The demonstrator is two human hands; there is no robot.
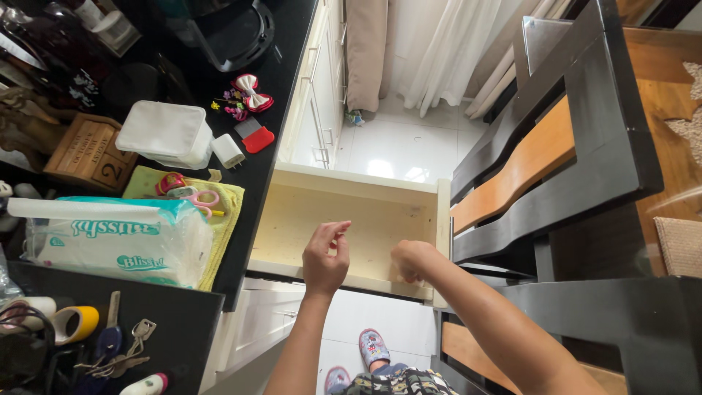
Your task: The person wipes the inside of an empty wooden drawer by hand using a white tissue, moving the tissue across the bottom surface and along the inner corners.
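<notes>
Both hands hover over an open, pale wooden drawer [365,212] pulled out below the right edge of the black desk [281,88]. The left hand [326,256] is nearly closed, fingertips pinched together and pointing up, though whether anything sits between them I cannot tell. The right hand [411,260] is curled into a loose fist near the drawer's front right corner, just beside a dark wooden chair [556,146], holding nothing visible.

White tile floor [398,150], pale curtains [439,51]
</notes>
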